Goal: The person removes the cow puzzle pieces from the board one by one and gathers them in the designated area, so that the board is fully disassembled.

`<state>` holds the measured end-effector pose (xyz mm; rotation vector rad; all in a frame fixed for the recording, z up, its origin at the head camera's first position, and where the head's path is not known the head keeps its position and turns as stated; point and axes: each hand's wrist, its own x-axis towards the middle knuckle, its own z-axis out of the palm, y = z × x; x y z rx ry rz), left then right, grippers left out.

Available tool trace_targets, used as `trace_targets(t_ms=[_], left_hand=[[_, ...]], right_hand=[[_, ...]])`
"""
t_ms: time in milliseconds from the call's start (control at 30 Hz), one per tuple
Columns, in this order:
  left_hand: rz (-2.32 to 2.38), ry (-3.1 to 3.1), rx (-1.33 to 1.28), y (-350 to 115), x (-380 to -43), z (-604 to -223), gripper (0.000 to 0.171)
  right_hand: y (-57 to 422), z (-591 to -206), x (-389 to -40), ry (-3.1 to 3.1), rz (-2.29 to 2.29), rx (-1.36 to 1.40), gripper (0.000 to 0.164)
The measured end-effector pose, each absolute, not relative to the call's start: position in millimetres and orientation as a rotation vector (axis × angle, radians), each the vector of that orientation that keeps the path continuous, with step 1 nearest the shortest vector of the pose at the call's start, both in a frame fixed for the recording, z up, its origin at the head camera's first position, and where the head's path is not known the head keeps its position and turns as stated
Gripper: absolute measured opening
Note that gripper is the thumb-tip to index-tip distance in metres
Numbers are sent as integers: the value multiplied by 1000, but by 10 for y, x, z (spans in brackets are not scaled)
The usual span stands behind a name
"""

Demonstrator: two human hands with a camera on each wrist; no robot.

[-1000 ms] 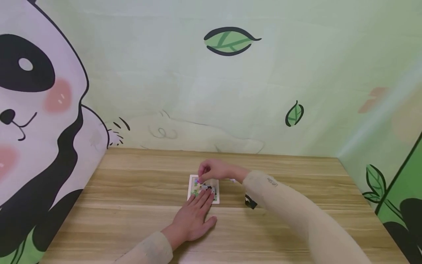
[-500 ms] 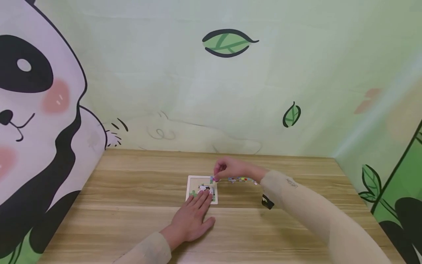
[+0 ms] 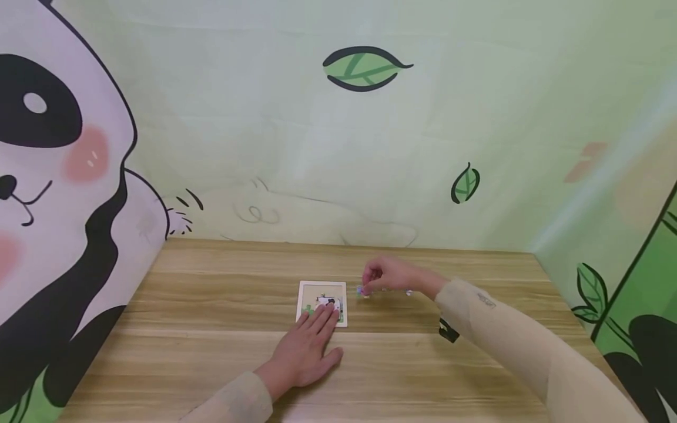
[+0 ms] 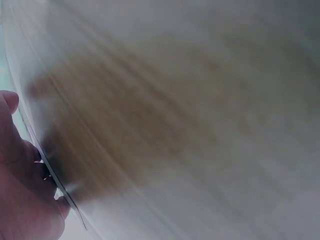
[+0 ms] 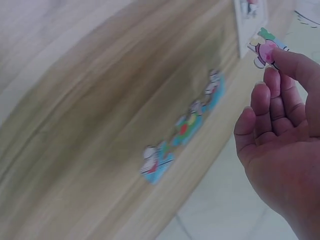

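Observation:
A small jigsaw puzzle board (image 3: pixel 324 283) with a white rim lies on the table. Its lower part holds pieces (image 3: pixel 329 301) showing a white animal with a black patch, and its upper part is bare tan. My left hand (image 3: pixel 308 349) rests flat on the board's lower edge, fingers straight and covering some of the picture. Thumb and fingertips of my right hand (image 3: pixel 394 275) pinch a puzzle piece (image 5: pixel 264 46), coloured pink, blue and green, just right of the board. In the right wrist view the piece is held up near the board's corner.
Several loose puzzle pieces (image 5: pixel 187 125) lie in a row on the wooden table (image 3: pixel 211 294), right of the board and partly behind my right hand. A printed cloth wall (image 3: pixel 296 147) stands at the table's back edge. A black device (image 3: pixel 448 330) shows under my right sleeve.
My right hand has moved right, carrying the pinched puzzle piece from above the board's upper left to beyond its right edge. My left hand has stayed on the board.

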<state>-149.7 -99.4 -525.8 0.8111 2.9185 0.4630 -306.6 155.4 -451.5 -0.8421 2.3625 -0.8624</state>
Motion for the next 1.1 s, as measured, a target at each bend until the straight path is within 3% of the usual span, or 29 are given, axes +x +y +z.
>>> trace_targets(t_ms=[1100], left_hand=[[437,2907,806,-982,-1497,-5205,75]], right_hand=[[1711,-4818,-3022,2505,-794,-766,8]])
